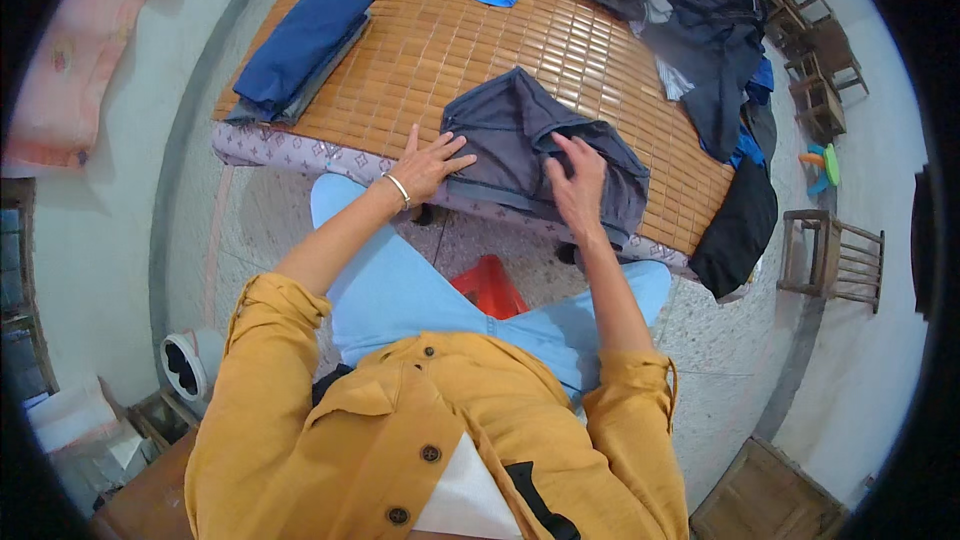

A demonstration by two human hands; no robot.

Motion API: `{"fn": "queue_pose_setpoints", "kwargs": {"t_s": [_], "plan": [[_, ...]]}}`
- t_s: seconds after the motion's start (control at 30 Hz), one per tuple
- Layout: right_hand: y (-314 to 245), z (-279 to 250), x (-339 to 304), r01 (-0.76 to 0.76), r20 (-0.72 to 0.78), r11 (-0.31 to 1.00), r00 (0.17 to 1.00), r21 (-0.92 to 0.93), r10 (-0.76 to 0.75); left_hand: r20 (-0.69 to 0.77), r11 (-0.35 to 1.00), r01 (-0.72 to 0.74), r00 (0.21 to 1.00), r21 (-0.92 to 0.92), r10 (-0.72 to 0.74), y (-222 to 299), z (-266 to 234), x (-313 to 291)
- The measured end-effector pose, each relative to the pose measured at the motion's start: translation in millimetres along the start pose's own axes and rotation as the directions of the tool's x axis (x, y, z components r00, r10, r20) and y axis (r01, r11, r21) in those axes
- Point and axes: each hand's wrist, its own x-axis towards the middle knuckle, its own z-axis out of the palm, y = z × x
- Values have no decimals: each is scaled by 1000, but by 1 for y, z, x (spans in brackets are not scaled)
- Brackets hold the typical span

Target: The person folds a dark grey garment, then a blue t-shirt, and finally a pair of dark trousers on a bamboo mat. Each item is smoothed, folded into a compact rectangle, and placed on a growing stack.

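Observation:
A dark grey garment [510, 155], shaped like shorts, lies spread and creased at the near edge of a bamboo mat [420, 60]. Its right part is bunched into folds. My left hand [426, 166] rests at the garment's left edge, fingers spread, with a bracelet at the wrist. Over the folds on the right is my right hand [578, 182], its thumb and forefinger apart, the fingertips touching or just above the cloth. To the left on the mat sits a neat stack of folded dark blue and grey clothes [305, 50].
A heap of loose dark and blue clothes [700, 30] covers the far right of the mat. Black cloth [738, 230] hangs over the right edge. A red stool [488, 286] shows between my knees. Wooden chairs [826, 252] stand along the right wall.

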Motion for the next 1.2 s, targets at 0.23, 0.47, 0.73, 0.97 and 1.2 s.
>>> {"fn": "queue_pose_setpoints", "kwargs": {"t_s": [0.23, 0.47, 0.73, 0.97, 1.2], "plan": [[1, 3, 43, -172, 11, 773, 978, 611, 209, 68, 996, 32, 997, -81, -26, -9, -16, -4], [-1, -65, 7, -267, 182, 554, 962, 788, 204, -79, 979, 141, 985, -148, -154, -10, -24, -2], [30, -32, -48, -384, 229, 650, 922, 655, 313, -224, 572, 52, 888, -819, -402, 37, -11, 27], [16, -42, -25, -403, 80, 649, 881, 645, 467, -156, 498, 149, 840, -855, -519, 61, -9, 53], [44, -26, 12, -363, 22, 785, 913, 502, 408, -549, 910, -233, 836, -343, 7, 93, -32, 58]]}}
